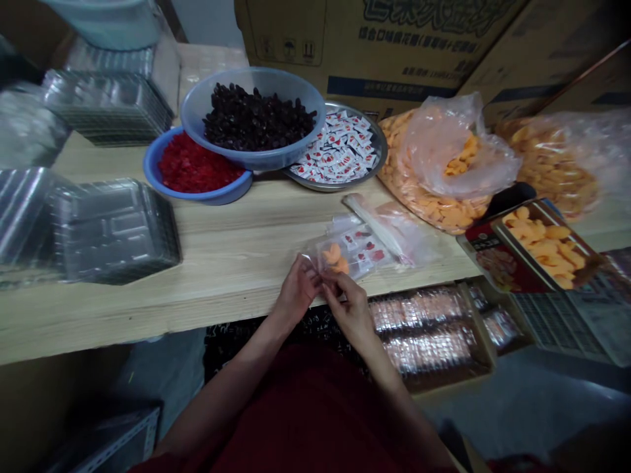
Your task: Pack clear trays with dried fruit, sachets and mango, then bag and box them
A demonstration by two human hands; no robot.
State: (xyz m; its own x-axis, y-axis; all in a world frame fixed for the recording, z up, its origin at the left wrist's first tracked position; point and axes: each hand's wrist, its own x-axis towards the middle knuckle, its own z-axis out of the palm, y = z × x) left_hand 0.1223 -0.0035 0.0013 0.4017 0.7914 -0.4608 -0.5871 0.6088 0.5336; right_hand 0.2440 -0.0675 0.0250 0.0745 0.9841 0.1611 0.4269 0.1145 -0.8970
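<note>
At the table's front edge, my left hand (300, 288) has its fingers closed on the near left corner of a clear plastic packet (323, 248). My right hand (351, 303) pinches the same packet's near edge, thumb and forefinger together beside the left fingertips. Orange pieces (335, 258) show through the clear plastic at this end. Farther along, white sachets with red print and dark red pieces (367, 253) show through plastic; I cannot tell whether this is one packet or several overlapping. A white strip-like tool (377, 226) lies across the plastic behind.
Bowls of dark dried fruit (261, 118), red pieces (197, 164) and printed sachets (345, 148) stand at the back. Bags of orange pieces (434, 203) and an open box (542, 243) are on the right. Clear trays (116, 230) are stacked left; a carton of packets (428, 328) sits below.
</note>
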